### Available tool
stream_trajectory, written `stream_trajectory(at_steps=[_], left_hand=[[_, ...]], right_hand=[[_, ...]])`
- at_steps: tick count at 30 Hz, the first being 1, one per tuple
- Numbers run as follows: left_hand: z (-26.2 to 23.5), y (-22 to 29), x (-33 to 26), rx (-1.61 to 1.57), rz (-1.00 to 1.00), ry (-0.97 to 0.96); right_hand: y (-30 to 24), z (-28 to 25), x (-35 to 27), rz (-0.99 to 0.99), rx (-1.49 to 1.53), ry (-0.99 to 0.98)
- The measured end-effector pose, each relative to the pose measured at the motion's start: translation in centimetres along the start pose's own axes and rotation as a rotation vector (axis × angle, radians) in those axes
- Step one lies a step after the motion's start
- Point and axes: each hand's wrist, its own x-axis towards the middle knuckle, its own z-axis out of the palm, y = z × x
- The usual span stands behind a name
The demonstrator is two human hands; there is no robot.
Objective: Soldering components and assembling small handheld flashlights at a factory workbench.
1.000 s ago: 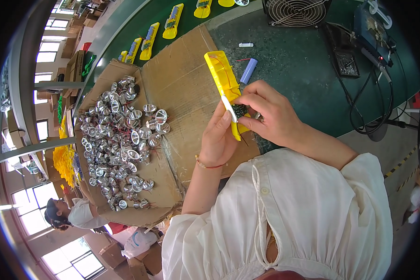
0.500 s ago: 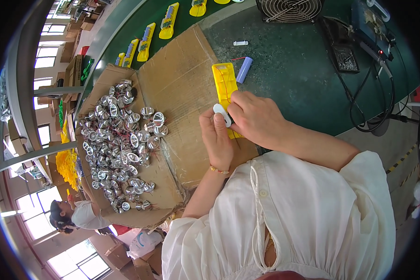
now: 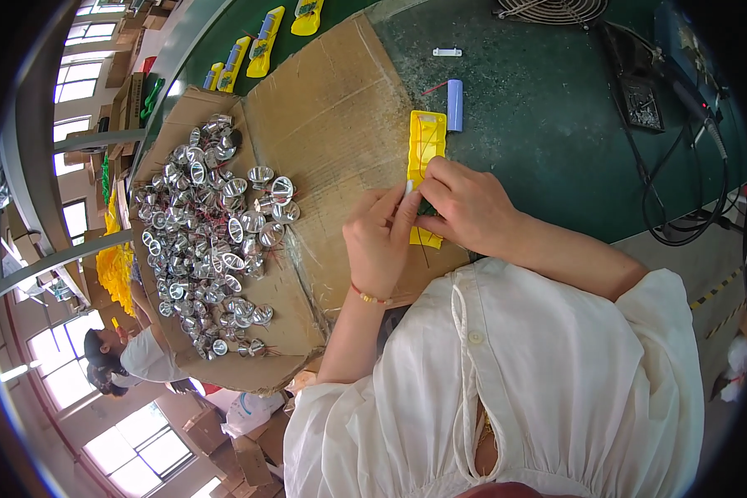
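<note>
Dark green table (image 3: 539, 141) spreads out ahead of the hands and off to their right, surface scuffed and dusty. Flattened brown cardboard sheet (image 3: 332, 124) covers the table just left of the hands. Black cables (image 3: 681, 207) trail along the far right. A round wire fan grille (image 3: 552, 8) sits at the top edge. Far left, bright daylight through tall windows (image 3: 79, 75). Stacked cardboard boxes (image 3: 241, 452) on the floor, lower left.
</note>
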Motion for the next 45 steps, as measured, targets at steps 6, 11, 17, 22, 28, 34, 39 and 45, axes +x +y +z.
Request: stream_trajectory(at_steps=[6,11,17,22,28,34,39,45], left_hand=[[-1.4,-2.7,1.3,0.012,0.037,-0.265],[-1.8,-2.7,2.1,-0.345,-0.35,-0.287],[-1.5,-0.5,3.4,0.123,-0.095,-0.306],[-1.5,-0.8,3.7,0.033,-0.18,-0.34],[-1.4,-0.7,3.4,0.079,-0.089,-0.315],[-1.6,-0.9,3.9,0.211,-0.026,-0.389],[-1.9,0.0,4.2,0.167,-0.073,-0.439],[-2.4,-0.4,5.0,0.194,0.047,-0.612]], right_hand=[[0.2,-0.4,-0.1,0.01,0.065,-0.06],[0.3,-0.6,-0.1,0.043,0.122,-0.106],[0.4,-0.6,0.1,0.048,0.093,-0.144],[0.4,-0.5,-0.1,0.038,0.105,-0.139],[0.6,-0.6,0.2,-0.005,0.094,-0.109],[0.6,-0.5,0.4,-0.008,0.078,-0.108],[0.7,-0.4,0.4,-0.022,0.062,-0.113],[0.9,0.1,0.2,-0.041,0.017,-0.123]])
